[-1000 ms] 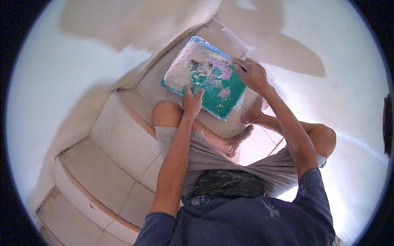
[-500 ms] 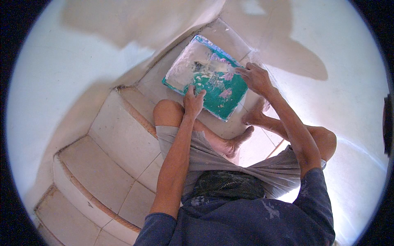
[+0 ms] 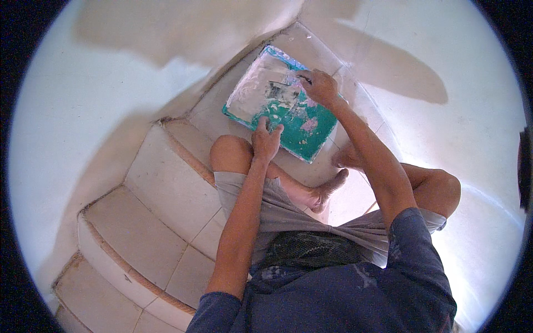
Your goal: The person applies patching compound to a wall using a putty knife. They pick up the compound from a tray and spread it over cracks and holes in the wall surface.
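A square teal board [image 3: 302,136], smeared with pale putty [image 3: 255,80] and pinkish patches, lies tilted on the tiled landing in front of me. My left hand [image 3: 266,136] grips its near edge at the lower left, thumb on top. Over the upper right part, my right hand [image 3: 322,89] is closed on a scraper [image 3: 283,89], whose blade seems to rest in the dark smudge near the middle of the putty; the blade is hard to make out.
My crossed bare legs [image 3: 233,152] are just below the board. Curved tiled steps [image 3: 127,222] descend at the lower left. White walls [image 3: 78,122] with shadows rise on the left, behind the board and to the right.
My right hand and scraper have moved left and upward across the board, with the forearm following. My left hand still grips the near edge; the view has shifted slightly.
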The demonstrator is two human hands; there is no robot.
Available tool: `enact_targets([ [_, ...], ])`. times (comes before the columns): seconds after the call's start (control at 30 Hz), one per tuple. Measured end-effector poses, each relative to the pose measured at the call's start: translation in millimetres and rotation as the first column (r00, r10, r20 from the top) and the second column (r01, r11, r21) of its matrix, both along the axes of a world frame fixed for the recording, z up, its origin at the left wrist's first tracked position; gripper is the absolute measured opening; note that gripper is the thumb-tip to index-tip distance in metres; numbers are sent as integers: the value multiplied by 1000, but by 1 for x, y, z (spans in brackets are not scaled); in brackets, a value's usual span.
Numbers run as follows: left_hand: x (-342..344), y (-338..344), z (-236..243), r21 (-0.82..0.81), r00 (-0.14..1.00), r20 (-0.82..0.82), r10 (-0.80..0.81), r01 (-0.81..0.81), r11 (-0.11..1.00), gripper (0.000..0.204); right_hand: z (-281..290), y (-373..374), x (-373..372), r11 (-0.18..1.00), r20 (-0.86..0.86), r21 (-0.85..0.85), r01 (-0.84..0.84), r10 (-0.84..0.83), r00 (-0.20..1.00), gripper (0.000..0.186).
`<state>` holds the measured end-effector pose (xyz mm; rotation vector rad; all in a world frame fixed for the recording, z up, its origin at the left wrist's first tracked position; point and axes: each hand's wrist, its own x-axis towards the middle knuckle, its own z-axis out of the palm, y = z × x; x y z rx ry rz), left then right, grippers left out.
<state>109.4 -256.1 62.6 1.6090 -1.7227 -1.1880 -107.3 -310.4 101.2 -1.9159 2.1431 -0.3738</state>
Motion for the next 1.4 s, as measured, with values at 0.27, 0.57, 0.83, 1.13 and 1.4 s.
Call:
enact_targets([
  [0.27,3,-6,-9,122,988,-40,148,-142,982,35,-65,49,-5,998,-85,-62,12,-17,996,26],
  [0.57,-4,-4,-7,147,989,-129,74,-55,988,31,-84,95,65,956,48,-292,41,-28,998,33],
  [0.83,-19,5,38,-47,976,-103,-191,187,981,63,-34,74,104,786,783,600,151,-538,-311,26],
  [1.13,112,10,93,-376,871,149,469,-389,841,31,-17,51,-7,579,771,624,524,-347,-534,21],
  [1.4,156,11,60,-504,771,512,378,-86,859,43,-99,19,-92,501,726,615,609,-60,-685,19],
])
